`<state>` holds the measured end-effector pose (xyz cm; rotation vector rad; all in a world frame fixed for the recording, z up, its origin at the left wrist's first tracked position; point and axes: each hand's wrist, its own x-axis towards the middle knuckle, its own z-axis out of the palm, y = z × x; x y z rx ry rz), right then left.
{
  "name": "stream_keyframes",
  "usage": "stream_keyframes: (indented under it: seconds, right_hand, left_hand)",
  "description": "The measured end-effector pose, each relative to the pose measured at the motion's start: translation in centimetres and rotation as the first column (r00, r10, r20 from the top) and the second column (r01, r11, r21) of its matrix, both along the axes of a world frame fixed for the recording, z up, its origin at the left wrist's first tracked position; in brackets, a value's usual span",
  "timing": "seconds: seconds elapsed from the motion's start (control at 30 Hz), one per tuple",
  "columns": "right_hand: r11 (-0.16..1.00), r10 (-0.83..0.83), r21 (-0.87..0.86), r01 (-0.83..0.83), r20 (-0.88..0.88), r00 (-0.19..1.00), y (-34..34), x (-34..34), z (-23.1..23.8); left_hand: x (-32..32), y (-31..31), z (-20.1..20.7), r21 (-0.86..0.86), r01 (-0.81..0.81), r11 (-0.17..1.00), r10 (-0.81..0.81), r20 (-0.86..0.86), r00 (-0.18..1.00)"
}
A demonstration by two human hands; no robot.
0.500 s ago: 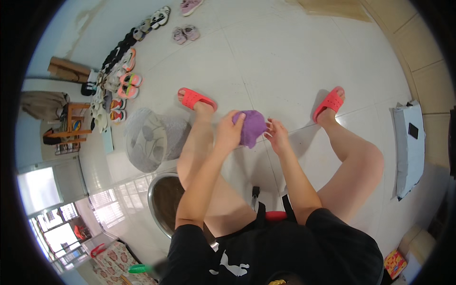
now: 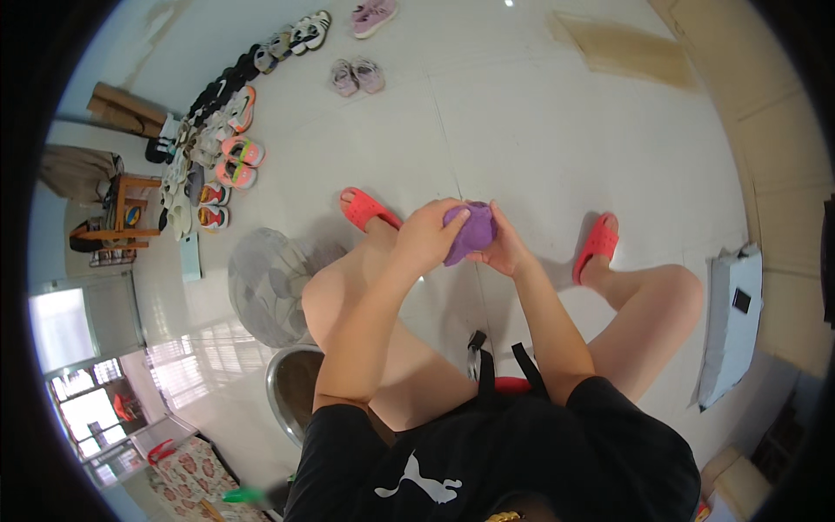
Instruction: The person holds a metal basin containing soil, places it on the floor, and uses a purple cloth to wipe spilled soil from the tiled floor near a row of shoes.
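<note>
I sit with knees apart over a white tiled floor, holding a small bunched purple cloth (image 2: 470,232) in front of me. My left hand (image 2: 426,237) wraps its left side, fingers curled over the top. My right hand (image 2: 502,248) grips it from the right and underneath. Both hands press together around the cloth between my knees. My feet wear red slide sandals, the left sandal (image 2: 364,207) and the right sandal (image 2: 596,245).
A round metal basin (image 2: 283,391) sits by my left thigh, with a grey fan (image 2: 265,287) lying beyond it. A row of shoes (image 2: 217,148) lines the far left. A white padded item with a phone (image 2: 729,322) lies at right.
Both hands have shifted slightly on the purple cloth, squeezing it closer together; the cloth stays between my knees.
</note>
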<state>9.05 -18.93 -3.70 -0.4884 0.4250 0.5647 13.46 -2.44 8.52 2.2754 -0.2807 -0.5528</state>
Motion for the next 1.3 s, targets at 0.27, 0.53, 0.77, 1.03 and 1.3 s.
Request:
stream_keyframes:
  seconds: [0.27,0.53,0.77,1.03,1.3]
  right_hand:
    - [0.936,-0.161,-0.292,0.194,0.132,0.978,2.0,10.4,2.9]
    - [0.9,-0.304,-0.21,0.381,0.323,0.896,7.7,16.4,5.5]
    - [0.747,-0.056,-0.592,0.303,0.399,0.915,9.3,19.8,7.5]
    - [0.483,-0.242,-0.797,0.364,0.278,0.93,10.0,24.8,-1.6]
    - [0.268,0.033,-0.923,0.276,0.295,0.955,14.8,32.7,-7.9]
  left_hand:
    - [8.3,3.6,-0.2,-0.271,-0.188,0.944,0.207,0.042,0.977]
    - [16.0,7.1,-0.7,-0.552,-0.264,0.791,0.228,-0.134,0.964]
    - [21.3,8.9,-1.1,-0.551,-0.311,0.775,0.244,-0.194,0.95]
    - [29.6,11.6,-2.3,-0.019,-0.236,0.972,0.229,0.332,0.915]
    - [34.8,16.7,1.0,0.316,-0.266,0.911,0.164,0.314,0.935]
